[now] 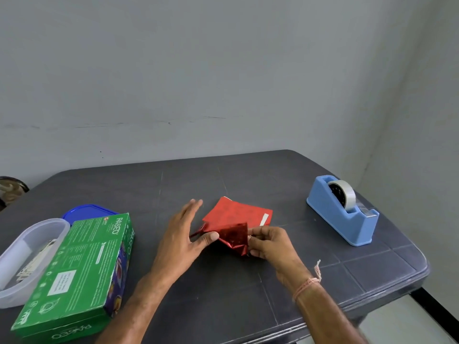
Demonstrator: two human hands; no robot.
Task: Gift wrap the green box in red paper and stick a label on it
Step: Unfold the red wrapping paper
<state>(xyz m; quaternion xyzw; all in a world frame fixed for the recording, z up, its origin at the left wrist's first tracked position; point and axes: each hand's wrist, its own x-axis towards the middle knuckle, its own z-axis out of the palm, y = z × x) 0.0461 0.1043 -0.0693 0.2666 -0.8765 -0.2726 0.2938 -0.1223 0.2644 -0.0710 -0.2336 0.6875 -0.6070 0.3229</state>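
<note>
Head view, looking down at a dark grey tabletop (323,281). My left hand (183,234) lies open with fingers straight, its thumb pressing the near left edge of the folded red paper (236,214) at the middle of the tabletop. My right hand (268,242) pinches a shiny, darker flap of that paper between thumb and fingertips. The paper looks thin, light and foil-slick, so I judge it will crease and tear easily. It is best taken by its corners and edges, with one hand pinning it. A pale strip shows on its right side.

The green box (74,271) lies unwrapped at the near left corner of the tabletop, well apart from the paper. It looks like light, stiff cardboard, easy to take by its long sides. "PASEO" is printed on its top and near end; the small white panel is too fine to read. Beside it sit a clear tub (24,256) and a blue lid (87,212). A blue tape dispenser (342,214) stands by the right edge.
</note>
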